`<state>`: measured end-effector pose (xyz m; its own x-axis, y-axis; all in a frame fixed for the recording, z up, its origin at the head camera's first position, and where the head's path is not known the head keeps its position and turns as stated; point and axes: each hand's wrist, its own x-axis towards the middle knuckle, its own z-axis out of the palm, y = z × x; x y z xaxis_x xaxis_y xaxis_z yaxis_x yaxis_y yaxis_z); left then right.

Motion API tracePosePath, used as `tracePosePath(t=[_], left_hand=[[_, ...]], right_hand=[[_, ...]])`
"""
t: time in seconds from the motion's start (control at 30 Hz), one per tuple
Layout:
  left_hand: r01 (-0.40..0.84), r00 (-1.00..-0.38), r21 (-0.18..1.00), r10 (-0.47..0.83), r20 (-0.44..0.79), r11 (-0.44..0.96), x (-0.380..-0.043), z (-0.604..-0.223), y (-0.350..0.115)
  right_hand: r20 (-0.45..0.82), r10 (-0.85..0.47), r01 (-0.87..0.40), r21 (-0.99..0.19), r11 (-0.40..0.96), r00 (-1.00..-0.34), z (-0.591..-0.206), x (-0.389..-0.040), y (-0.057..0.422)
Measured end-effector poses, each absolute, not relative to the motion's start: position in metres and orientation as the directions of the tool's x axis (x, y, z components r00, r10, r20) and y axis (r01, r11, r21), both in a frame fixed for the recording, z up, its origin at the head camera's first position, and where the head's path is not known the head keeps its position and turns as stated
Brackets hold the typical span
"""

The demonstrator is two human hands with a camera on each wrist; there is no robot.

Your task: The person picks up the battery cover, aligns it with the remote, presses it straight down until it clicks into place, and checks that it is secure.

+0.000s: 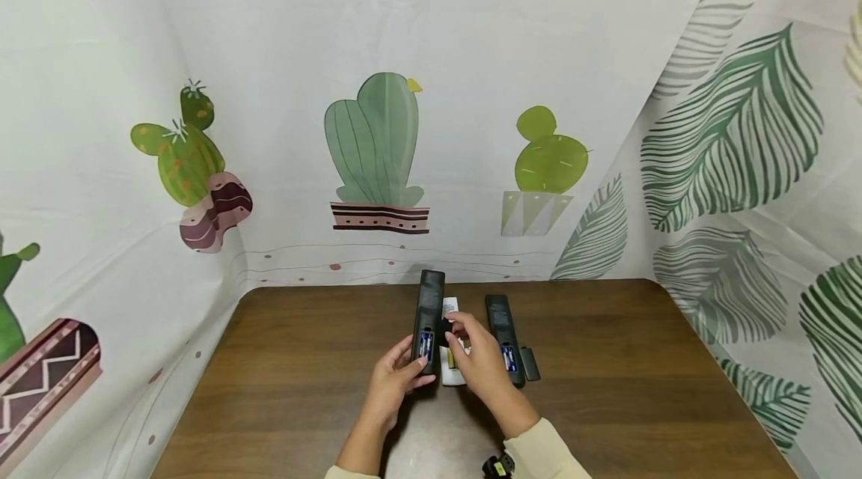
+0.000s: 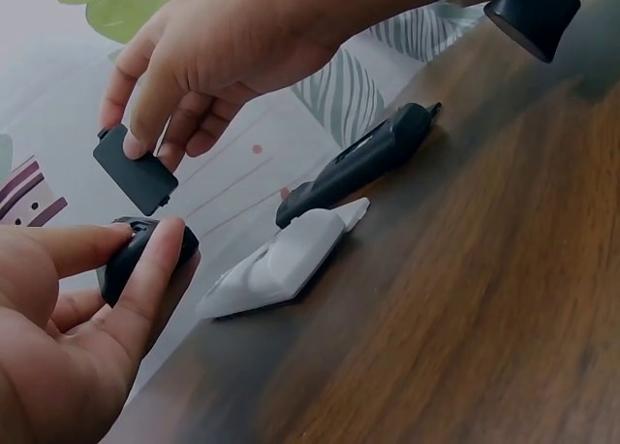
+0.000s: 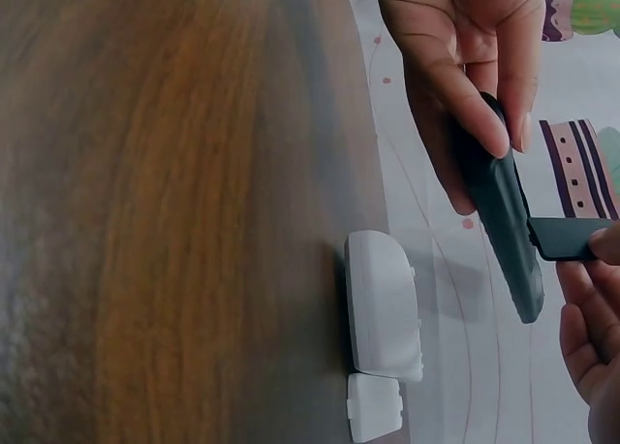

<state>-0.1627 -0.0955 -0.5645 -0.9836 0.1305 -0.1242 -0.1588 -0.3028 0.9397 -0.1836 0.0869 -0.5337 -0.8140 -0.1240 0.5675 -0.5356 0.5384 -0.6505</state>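
Observation:
My left hand grips a black remote control near its lower end, back side up. Blue batteries show in its uncovered compartment, with the left thumb at the lower edge. Between thumb and fingers, my right hand pinches a black battery cover, held just beside the remote. In the right wrist view the cover stands out from the remote, its edge close to it; whether they touch I cannot tell. The right hand partly hides what lies beneath it in the head view.
On the wooden table, a white remote lies beneath the hands, its white cover at its end. Right of it lies another black remote with blue batteries showing, its black cover alongside. A printed cloth hangs behind.

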Motion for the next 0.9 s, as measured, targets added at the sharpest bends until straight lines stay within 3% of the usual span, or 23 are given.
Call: tracePosePath(t=[0.5, 0.9], left_hand=[[-0.147, -0.979, 0.935, 0.181, -0.091, -0.324, -0.16, -0.5621, -0.0911], [-0.13, -0.975, 0.937, 0.213, -0.062, -0.323, -0.1611, -0.5625, -0.0885]], right_hand=[[0.505, -0.108, -0.5, -0.758, 0.418, -0.856, -0.5321, -0.1811, 0.0834], [0.365, -0.137, -0.39, -0.857, 0.336, -0.921, -0.5325, -0.1823, 0.082]])
